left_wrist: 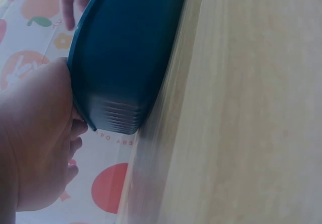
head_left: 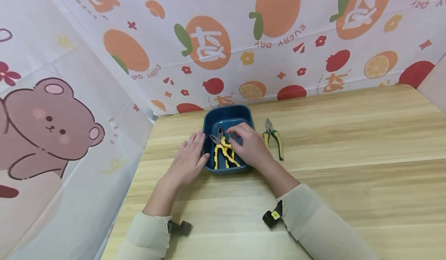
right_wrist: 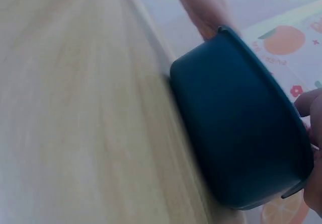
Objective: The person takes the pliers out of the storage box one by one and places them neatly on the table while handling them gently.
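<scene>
A dark blue plastic bin (head_left: 228,112) stands on the table, holding several pliers with yellow-and-black handles (head_left: 216,156). Against the bin's left rim rests my left hand (head_left: 188,157), its fingers extended; the left wrist view also shows this hand (left_wrist: 40,138) at the rim. My right hand (head_left: 249,144) reaches over the bin's right side with thumb and index finger curled around the grey head of a pair of pliers (head_left: 230,136). The hand hides the rest of those pliers. In the right wrist view, the bin wall (right_wrist: 236,128) covers what the fingers hold.
Right of the bin, pliers with green-and-yellow handles (head_left: 280,146) lie on the wood-grain table (head_left: 348,167). A fruit-print cloth (head_left: 240,31) hangs behind the table, and a bear-print cloth (head_left: 52,120) hangs at the left.
</scene>
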Tool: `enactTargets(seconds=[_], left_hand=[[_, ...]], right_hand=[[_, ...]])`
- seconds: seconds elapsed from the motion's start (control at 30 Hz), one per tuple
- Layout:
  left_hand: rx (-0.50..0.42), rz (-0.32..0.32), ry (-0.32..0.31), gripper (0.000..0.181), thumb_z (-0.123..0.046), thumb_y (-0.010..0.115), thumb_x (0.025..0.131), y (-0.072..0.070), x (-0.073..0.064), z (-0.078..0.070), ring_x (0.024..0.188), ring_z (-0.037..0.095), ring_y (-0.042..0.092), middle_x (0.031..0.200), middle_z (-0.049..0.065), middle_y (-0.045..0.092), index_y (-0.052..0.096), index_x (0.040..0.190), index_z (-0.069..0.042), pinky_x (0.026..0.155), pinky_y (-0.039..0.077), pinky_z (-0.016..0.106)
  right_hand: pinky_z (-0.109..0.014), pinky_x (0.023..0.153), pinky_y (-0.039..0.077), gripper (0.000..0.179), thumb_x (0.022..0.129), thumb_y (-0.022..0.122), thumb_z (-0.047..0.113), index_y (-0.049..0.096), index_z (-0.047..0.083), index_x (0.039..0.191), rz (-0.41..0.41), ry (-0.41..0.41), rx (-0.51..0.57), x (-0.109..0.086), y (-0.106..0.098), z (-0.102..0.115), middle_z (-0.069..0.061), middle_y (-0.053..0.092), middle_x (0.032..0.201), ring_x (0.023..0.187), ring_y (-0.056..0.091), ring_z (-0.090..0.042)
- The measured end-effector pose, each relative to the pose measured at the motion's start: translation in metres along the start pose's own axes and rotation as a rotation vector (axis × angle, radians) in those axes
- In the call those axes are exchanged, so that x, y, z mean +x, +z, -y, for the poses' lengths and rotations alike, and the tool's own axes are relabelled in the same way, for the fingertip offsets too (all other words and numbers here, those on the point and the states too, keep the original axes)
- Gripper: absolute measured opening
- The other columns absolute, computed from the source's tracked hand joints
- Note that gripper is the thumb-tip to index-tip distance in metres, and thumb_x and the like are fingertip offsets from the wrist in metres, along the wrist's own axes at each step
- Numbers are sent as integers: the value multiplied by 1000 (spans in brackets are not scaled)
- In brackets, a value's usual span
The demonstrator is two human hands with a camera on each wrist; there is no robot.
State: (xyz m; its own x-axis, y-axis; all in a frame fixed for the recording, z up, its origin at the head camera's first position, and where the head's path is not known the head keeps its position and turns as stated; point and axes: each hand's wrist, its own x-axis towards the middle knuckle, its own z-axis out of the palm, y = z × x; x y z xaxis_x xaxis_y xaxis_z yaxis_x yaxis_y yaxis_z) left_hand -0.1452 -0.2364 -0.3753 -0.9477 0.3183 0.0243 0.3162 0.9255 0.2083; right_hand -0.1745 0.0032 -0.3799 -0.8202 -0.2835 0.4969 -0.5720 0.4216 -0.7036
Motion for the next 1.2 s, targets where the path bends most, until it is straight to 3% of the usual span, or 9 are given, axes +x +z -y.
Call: enactTargets(seconds=[0.17, 0.3, 0.43, 0.6, 0.73, 0.97, 1.2], left_hand=[[-8, 6, -14, 67, -36, 43, 103, 0, -1, -1, 154, 27, 6, 166, 7, 14, 19, 157, -7, 122, 10, 55], [-17, 3, -15, 67, -36, 43, 102, 0, 0, -1, 154, 27, 7, 166, 7, 14, 18, 157, -7, 122, 10, 55], [-13, 1, -10, 67, -35, 43, 103, 0, -1, 0, 153, 29, 7, 166, 7, 12, 17, 158, -7, 121, 11, 56], [-18, 9, -2, 67, -35, 43, 103, 1, -1, 1, 153, 28, 7, 166, 6, 12, 18, 157, -6, 122, 11, 56], [-26, 11, -4, 67, -35, 42, 103, 2, 0, 1, 154, 27, 7, 166, 5, 11, 18, 158, -7, 122, 10, 54], [-26, 22, -12, 68, -36, 42, 102, 1, 0, 0, 154, 27, 6, 167, 5, 10, 17, 158, -7, 122, 10, 54], [-26, 26, -10, 68, -36, 42, 103, 1, 1, -1, 154, 25, 4, 167, 5, 10, 16, 158, -8, 123, 10, 51]], right_hand=[[-38, 83, 57, 28, 91, 70, 19, 67, 12, 118, 69, 100, -203, 2, 9, 4, -8, 64, 111, 100, 62, -25], [-40, 80, 58, 41, 92, 67, 40, 64, 18, 126, 178, 126, -454, 6, 16, 8, -6, 63, 116, 103, 59, -23], [-43, 83, 57, 59, 88, 64, 57, 57, 20, 134, 301, 154, -563, 9, 20, 12, -7, 60, 121, 106, 54, -24], [-45, 91, 53, 75, 84, 61, 68, 49, 24, 144, 455, 180, -638, 11, 23, 13, -8, 57, 133, 114, 52, -26], [-48, 97, 50, 81, 80, 64, 69, 46, 27, 147, 524, 184, -669, 12, 25, 12, -8, 56, 139, 122, 53, -28], [-49, 96, 51, 81, 80, 67, 66, 44, 28, 148, 586, 198, -664, 14, 26, 11, -8, 53, 141, 120, 58, -28], [-47, 94, 52, 71, 84, 68, 57, 46, 29, 146, 577, 208, -651, 14, 24, 10, -7, 56, 138, 118, 59, -26]])
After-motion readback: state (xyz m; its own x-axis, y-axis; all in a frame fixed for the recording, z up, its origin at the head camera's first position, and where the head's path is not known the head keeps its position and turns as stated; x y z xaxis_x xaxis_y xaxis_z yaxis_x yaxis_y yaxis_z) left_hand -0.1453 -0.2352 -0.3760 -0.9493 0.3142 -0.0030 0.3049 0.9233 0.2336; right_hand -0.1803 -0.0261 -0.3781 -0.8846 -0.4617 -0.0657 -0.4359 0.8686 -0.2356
